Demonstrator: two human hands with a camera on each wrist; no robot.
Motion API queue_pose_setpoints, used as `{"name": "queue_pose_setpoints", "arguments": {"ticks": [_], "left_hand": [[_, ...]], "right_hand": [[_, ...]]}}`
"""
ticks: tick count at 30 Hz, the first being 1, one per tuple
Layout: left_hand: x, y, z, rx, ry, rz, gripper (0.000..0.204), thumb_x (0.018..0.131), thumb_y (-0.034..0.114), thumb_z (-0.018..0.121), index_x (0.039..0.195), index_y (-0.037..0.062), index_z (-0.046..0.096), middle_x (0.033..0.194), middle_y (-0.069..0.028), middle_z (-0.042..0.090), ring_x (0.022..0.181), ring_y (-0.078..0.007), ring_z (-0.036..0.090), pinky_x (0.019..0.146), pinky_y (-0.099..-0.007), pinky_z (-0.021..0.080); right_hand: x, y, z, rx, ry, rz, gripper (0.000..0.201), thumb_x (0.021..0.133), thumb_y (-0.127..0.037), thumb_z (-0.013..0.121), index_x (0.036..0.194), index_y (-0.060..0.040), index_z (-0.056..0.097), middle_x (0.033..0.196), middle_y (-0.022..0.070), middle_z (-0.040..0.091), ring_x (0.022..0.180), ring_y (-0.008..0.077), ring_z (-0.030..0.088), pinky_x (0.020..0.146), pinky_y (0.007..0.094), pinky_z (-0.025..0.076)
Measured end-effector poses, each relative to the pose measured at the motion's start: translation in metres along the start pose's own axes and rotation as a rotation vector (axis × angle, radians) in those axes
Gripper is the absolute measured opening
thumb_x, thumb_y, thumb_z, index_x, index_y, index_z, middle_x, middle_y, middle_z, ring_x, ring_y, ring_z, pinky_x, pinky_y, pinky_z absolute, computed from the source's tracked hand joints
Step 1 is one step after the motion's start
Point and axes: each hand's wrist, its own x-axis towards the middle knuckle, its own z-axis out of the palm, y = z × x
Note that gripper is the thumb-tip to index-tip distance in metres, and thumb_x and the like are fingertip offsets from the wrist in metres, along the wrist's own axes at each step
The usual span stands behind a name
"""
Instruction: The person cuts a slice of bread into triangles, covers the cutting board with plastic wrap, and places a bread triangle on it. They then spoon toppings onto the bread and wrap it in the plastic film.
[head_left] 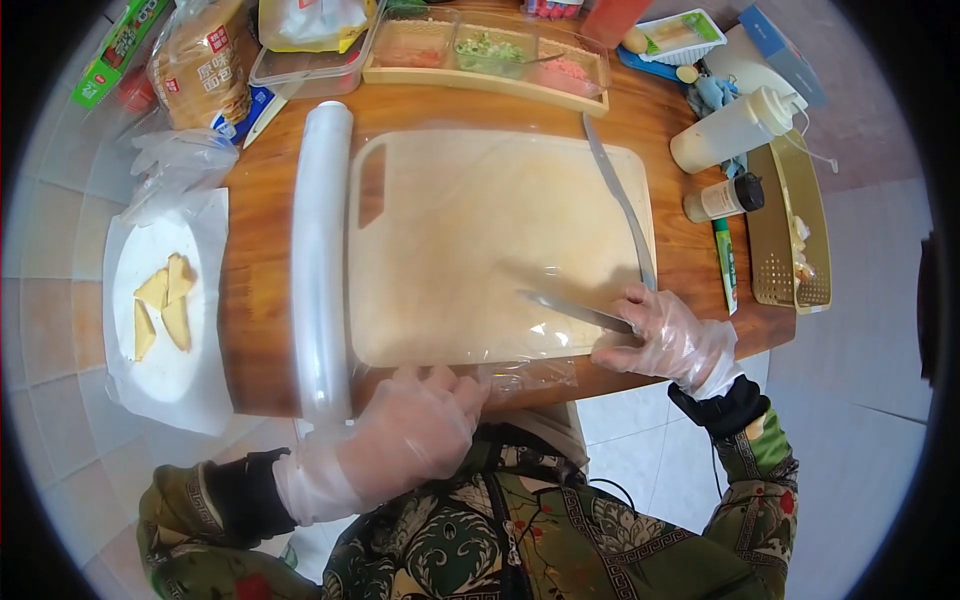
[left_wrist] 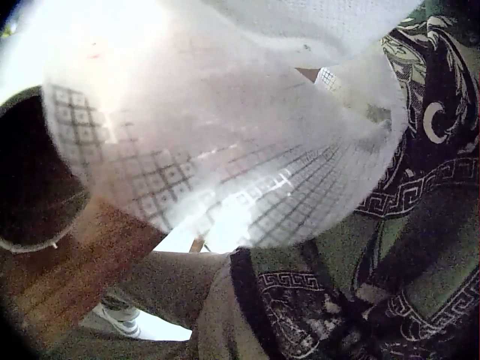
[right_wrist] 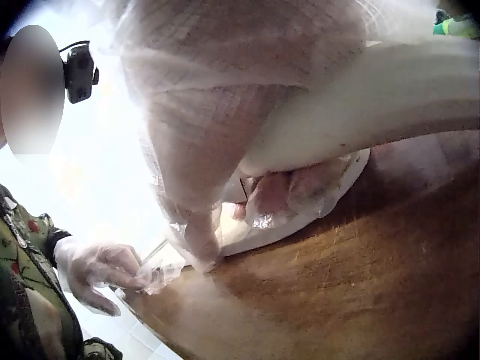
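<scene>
my right hand [head_left: 668, 340] grips the knife [head_left: 575, 311], blade flat on the cling film [head_left: 470, 240] over the cutting board [head_left: 520, 180]. my left hand [head_left: 415, 425] pinches the film's near edge at the bench [head_left: 255, 330] rim, roll [head_left: 320, 250] just left. best: keep film taut, slice along board edge slowly.

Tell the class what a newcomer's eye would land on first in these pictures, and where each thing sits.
First comes the pale cutting board in the middle of the wooden table, covered by clear cling film pulled from the long roll along its left edge. The gloved right hand grips a knife at the board's near right corner, while the gloved left hand pinches the film at the table's near edge. Far left, yellow wedges lie on white paper.
</scene>
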Motion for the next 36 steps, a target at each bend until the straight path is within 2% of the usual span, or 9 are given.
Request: {"name": "queue_pose_setpoints", "arguments": {"ticks": [6, 8, 23, 25, 26, 28, 31, 33, 36], "left_hand": [[0.000, 0.000, -0.002, -0.056, -0.038, -0.042, 0.048, 0.090, 0.018, 0.059, 0.132, -0.0053, 0.056, 0.091, -0.0060, 0.061, 0.085, -0.0240, 0.062, 0.073, -0.0391, 0.049], [0.000, -0.003, -0.004, -0.028, -0.021, 0.037, 0.050, 0.090, 0.019, 0.059, 0.133, -0.0063, 0.056, 0.091, -0.0060, 0.061, 0.086, -0.0240, 0.062, 0.073, -0.0387, 0.049], [-0.005, -0.003, -0.008, 0.059, 0.015, 0.145, 0.055, 0.084, 0.017, 0.059, 0.134, -0.0071, 0.056, 0.092, -0.0057, 0.061, 0.085, -0.0228, 0.060, 0.075, -0.0360, 0.049], [-0.006, -0.004, -0.009, 0.099, 0.036, 0.166, 0.054, 0.084, 0.018, 0.058, 0.133, -0.0052, 0.057, 0.093, -0.0056, 0.062, 0.086, -0.0228, 0.061, 0.077, -0.0361, 0.048], [-0.008, -0.004, -0.009, 0.137, 0.055, 0.180, 0.053, 0.084, 0.018, 0.058, 0.133, -0.0032, 0.059, 0.093, -0.0055, 0.062, 0.088, -0.0228, 0.061, 0.078, -0.0361, 0.048], [-0.011, -0.005, -0.003, 0.121, 0.072, 0.195, 0.051, 0.084, 0.018, 0.058, 0.132, -0.0009, 0.060, 0.094, -0.0052, 0.063, 0.088, -0.0226, 0.061, 0.079, -0.0365, 0.048], [-0.012, -0.005, -0.008, 0.149, 0.046, 0.235, 0.047, 0.085, 0.018, 0.057, 0.130, 0.0036, 0.063, 0.094, -0.0045, 0.063, 0.089, -0.0224, 0.062, 0.081, -0.0375, 0.048], [-0.015, -0.007, -0.018, 0.196, 0.009, 0.255, 0.045, 0.086, 0.018, 0.057, 0.129, 0.0059, 0.064, 0.094, -0.0042, 0.063, 0.089, -0.0224, 0.062, 0.082, -0.0380, 0.048], [-0.022, -0.016, -0.041, 0.074, 0.128, 0.292, 0.043, 0.085, 0.017, 0.061, 0.126, 0.0068, 0.065, 0.094, -0.0050, 0.062, 0.085, -0.0242, 0.062, 0.083, -0.0391, 0.049]], "right_hand": [[0.005, 0.006, 0.007, 0.007, 0.037, 0.023, 0.048, 0.075, -0.034, 0.083, 0.106, -0.0021, 0.067, 0.100, 0.0189, 0.064, 0.086, 0.0372, 0.065, 0.075, 0.0422, 0.055], [0.007, 0.009, 0.010, -0.040, 0.045, 0.004, 0.048, 0.074, -0.034, 0.083, 0.106, -0.0020, 0.068, 0.099, 0.0188, 0.064, 0.084, 0.0372, 0.065, 0.075, 0.0419, 0.055], [0.009, 0.017, -0.001, -0.007, 0.060, 0.034, 0.048, 0.072, -0.034, 0.089, 0.100, -0.0010, 0.069, 0.081, 0.0181, 0.064, 0.072, 0.0367, 0.063, 0.068, 0.0409, 0.051], [0.010, 0.016, -0.010, 0.204, -0.025, 0.051, 0.047, 0.075, -0.029, 0.088, 0.107, 0.0003, 0.069, 0.084, 0.0165, 0.067, 0.075, 0.0290, 0.065, 0.069, 0.0377, 0.052], [0.009, 0.011, -0.013, 0.202, -0.025, 0.056, 0.047, 0.075, -0.029, 0.088, 0.107, 0.0003, 0.069, 0.084, 0.0165, 0.067, 0.075, 0.0290, 0.065, 0.069, 0.0377, 0.052], [0.010, -0.004, -0.018, 0.491, 0.045, 0.223, 0.044, 0.080, -0.024, 0.086, 0.112, 0.0014, 0.068, 0.089, 0.0112, 0.070, 0.079, 0.0179, 0.066, 0.069, 0.0318, 0.051], [0.012, -0.022, -0.025, 0.660, 0.096, 0.341, 0.037, 0.084, -0.019, 0.083, 0.112, 0.0009, 0.069, 0.092, 0.0047, 0.070, 0.084, 0.0102, 0.063, 0.072, 0.0273, 0.051], [0.019, -0.029, -0.023, 0.679, 0.140, 0.404, 0.035, 0.086, -0.019, 0.082, 0.112, 0.0000, 0.069, 0.092, 0.0031, 0.069, 0.084, 0.0090, 0.063, 0.071, 0.0259, 0.050], [0.033, -0.041, -0.031, 0.780, 0.216, 0.535, 0.031, 0.088, -0.019, 0.080, 0.111, -0.0016, 0.068, 0.089, 0.0004, 0.067, 0.080, 0.0061, 0.060, 0.070, 0.0236, 0.049]]}}
